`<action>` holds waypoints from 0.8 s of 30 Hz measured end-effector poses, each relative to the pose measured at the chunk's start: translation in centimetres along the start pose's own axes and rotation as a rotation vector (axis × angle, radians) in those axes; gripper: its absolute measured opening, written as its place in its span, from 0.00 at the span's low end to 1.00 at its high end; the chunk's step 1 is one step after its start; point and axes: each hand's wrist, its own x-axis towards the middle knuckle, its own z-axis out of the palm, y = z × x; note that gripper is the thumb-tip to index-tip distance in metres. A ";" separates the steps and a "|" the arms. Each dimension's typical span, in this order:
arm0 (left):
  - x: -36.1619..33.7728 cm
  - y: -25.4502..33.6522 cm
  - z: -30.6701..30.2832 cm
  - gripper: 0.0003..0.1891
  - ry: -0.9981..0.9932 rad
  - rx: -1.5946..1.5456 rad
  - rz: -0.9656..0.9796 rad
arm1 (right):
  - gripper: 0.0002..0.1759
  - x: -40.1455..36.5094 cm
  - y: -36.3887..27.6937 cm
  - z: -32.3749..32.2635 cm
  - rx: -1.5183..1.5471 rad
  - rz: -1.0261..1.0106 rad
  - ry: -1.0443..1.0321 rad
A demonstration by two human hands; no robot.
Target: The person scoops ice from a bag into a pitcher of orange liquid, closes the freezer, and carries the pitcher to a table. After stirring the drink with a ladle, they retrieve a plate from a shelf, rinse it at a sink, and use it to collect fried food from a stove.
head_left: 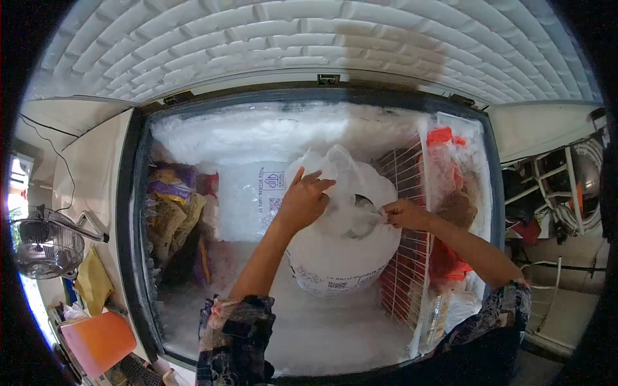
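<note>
A large white plastic bag (341,257) with printing on its lower side stands in a frosty chest freezer, its mouth open at the top. Inside the mouth a dark, round-edged thing shows, too unclear to name. My left hand (305,201) is over the bag's upper left side, fingers spread, against the bunched thin plastic. On the right side of the mouth, my right hand (405,214) pinches the edge of the plastic. Behind my left hand lies another white printed bag (244,193).
A frosted wire divider (404,257) stands right of the bag, with red bags (447,257) beyond it. Colourful packets (174,199) lie at the freezer's left. Outside are an orange container (98,342) at left and coiled hoses at right.
</note>
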 end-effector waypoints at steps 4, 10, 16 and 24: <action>-0.2 -0.8 -1.2 0.09 0.022 -0.060 -0.033 | 0.18 0.5 2.4 0.0 0.044 0.034 0.075; -2.1 -0.4 -1.1 0.09 0.164 -0.203 -0.037 | 0.19 0.2 0.3 0.9 0.129 0.096 0.166; -3.5 3.2 -1.1 0.12 0.261 -0.188 0.024 | 0.18 0.2 0.8 1.3 0.163 0.086 0.227; -5.6 5.3 0.3 0.14 0.129 -0.105 0.085 | 0.14 -0.7 -1.4 2.1 0.189 0.038 0.299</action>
